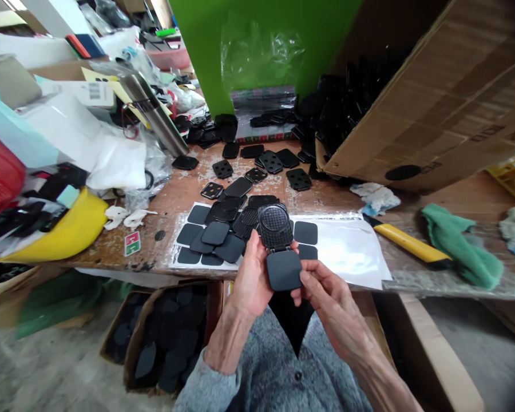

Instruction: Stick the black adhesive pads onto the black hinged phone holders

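Holding hinged black case (pixel 275 226) over lap, lid (pixel 284 270) open: left hand (pixel 253 274) supports grille half, right hand (pixel 332 297) pinches lid edge. Likely light, stiff, smooth; take by edges. Loose pieces (pixel 298 179) on tabletop (pixel 154 212) at 12 o'clock.

A black hinged plastic case (pixel 275 226) with a round grille is held upright against the left hand (pixel 253 280), its square black flap (pixel 284 270) pinched by the fingers of the right hand (pixel 332 306). Black rounded square pads (pixel 305 232) are laid on a white sheet (pixel 343 252) on a scarred wooden desk (pixel 326 194), near a yellow utility knife (pixel 405 243) and a crumpled green cloth (pixel 461 246).
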A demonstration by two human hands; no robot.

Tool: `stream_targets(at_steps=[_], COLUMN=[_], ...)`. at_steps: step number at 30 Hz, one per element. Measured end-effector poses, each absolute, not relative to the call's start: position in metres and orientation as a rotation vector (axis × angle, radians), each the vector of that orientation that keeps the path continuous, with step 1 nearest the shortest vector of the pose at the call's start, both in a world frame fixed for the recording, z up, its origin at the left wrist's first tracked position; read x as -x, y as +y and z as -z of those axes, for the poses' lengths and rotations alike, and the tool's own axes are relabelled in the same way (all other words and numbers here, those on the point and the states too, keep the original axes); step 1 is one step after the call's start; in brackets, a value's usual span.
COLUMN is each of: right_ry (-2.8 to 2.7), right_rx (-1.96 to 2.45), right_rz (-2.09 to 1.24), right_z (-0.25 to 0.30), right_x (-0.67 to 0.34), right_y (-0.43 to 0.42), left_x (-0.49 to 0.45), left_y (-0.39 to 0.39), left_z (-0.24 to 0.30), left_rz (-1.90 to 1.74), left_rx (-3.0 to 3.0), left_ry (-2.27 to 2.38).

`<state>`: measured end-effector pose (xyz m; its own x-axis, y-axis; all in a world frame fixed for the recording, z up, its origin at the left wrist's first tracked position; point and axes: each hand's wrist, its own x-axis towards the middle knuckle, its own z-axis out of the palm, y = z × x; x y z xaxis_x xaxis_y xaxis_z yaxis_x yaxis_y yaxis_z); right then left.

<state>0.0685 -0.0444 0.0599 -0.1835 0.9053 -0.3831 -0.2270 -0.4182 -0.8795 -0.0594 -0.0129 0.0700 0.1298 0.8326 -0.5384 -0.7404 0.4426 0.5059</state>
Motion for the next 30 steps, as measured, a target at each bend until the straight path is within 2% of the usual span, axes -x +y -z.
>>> stream_targets(at_steps=[7, 10, 11, 13, 15, 18, 21, 23, 26, 30], right_ry=[-0.845, -1.041, -1.167, -1.478, -1.823, -2.186, -1.938, -1.621, -1.209, -0.897], right_rx=[1.229, 1.263, 1.328, 1.445, 1.354, 1.074, 1.291, 1.434, 1.422, 1.215], right_rz=[-1.687, -1.665, -1.563, -1.159, -0.735, -0.548, -0.731, -1.064, -1.512, -1.744], right_z=[-0.06, -0.054, -0.05, -0.041, -0.031, -0.02, -0.022, -0.031, -0.043, -0.042], right_x=[-0.069, -0.068, -0.067, -0.065, -0.066, -0.076, -0.085, -0.083, -0.066, -0.038], right_y=[-0.046, -0.049, -0.051, -0.055, -0.059, -0.059, -0.052, -0.048, -0.046, -0.039], left_x=[0.068, 0.068, 0.068, 0.066, 0.064, 0.065, 0.067, 0.067, 0.075, 0.116], left_y=[-0.031, -0.042, -0.046, -0.051, -0.054, -0.057, -0.059, -0.06, -0.057, -0.034], left_z=[-0.07, -0.065, -0.063, -0.06, -0.058, -0.06, -0.067, -0.073, -0.08, -0.082], left_rz=[-1.171, -1.156, -1.161, -1.172, -1.185, -1.209, -1.242, -1.225, -1.07, -0.958], left_rx=[-0.416, -0.507, -0.526, -0.559, -0.558, -0.51, -0.485, -0.542, -0.778, -1.22], left_ry=[0.889, 0.976, 1.001, 1.027, 1.045, 1.072, 1.139, 1.134, 1.132, 1.66])
